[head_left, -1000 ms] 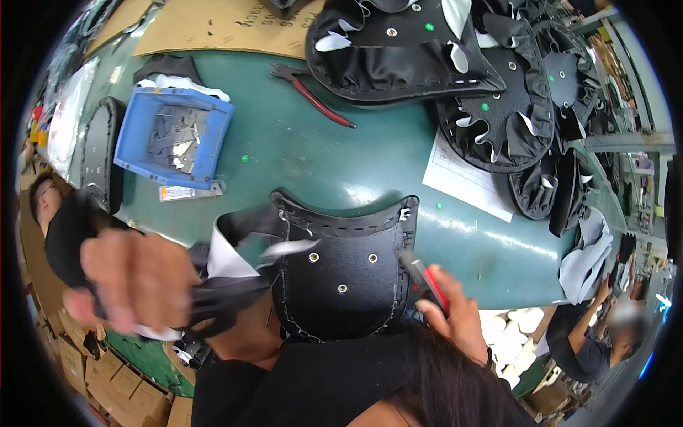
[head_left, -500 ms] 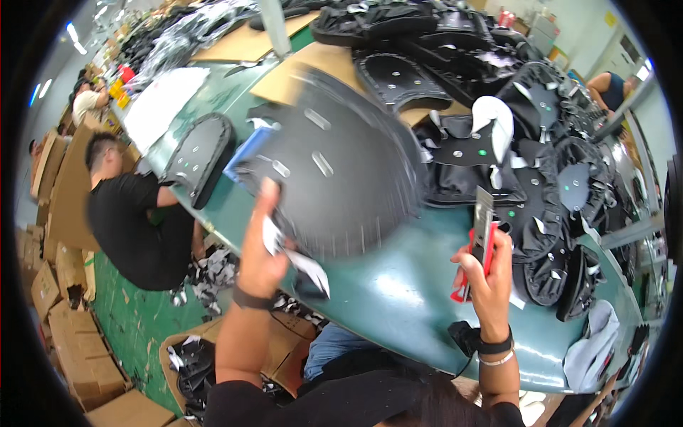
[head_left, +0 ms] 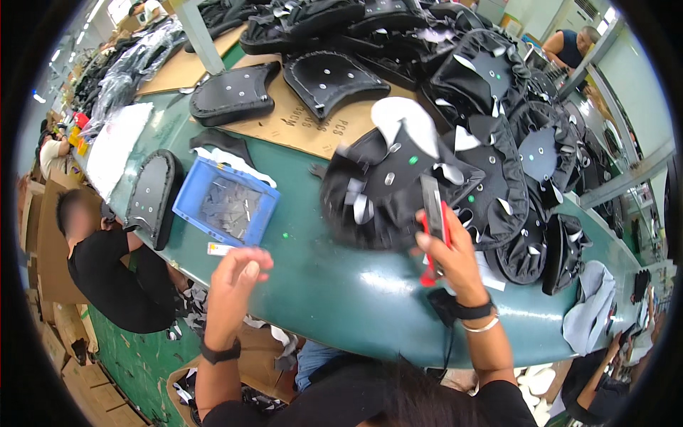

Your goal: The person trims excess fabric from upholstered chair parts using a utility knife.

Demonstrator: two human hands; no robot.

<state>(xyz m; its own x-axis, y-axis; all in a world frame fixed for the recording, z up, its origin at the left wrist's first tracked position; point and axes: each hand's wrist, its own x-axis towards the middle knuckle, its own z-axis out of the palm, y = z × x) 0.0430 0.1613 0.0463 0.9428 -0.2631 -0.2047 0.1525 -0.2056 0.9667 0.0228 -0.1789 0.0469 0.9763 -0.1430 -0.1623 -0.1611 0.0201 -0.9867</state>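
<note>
My right hand [head_left: 455,260] is wrapped around a red utility knife [head_left: 432,206], its metal end pointing away from me. Right beside that hand lies a black padded panel [head_left: 388,174] with gathered fabric edges, white flaps and small metal-rimmed holes. The panel is partly blurred; whether my fingers also touch it I cannot tell. My left hand [head_left: 237,285] hovers over the table's near edge, fingers loosely bent and apart from the thumb, holding nothing. Nearest to it is a blue plastic bin [head_left: 188,206] with small grey pieces inside.
Black padded panels [head_left: 491,160] are heaped at the right and back. Two trimmed-looking panels [head_left: 235,92] lie around a cardboard sheet [head_left: 302,132]. Another panel [head_left: 153,196] stands left of the bin. A metal post [head_left: 199,35] rises behind. A co-worker [head_left: 107,277] sits at the left.
The smooth black panel has left my left hand; a similar one now lies at the back left. The gathered panel has shifted left, toward the table's middle. My right hand moved left with the knife.
</note>
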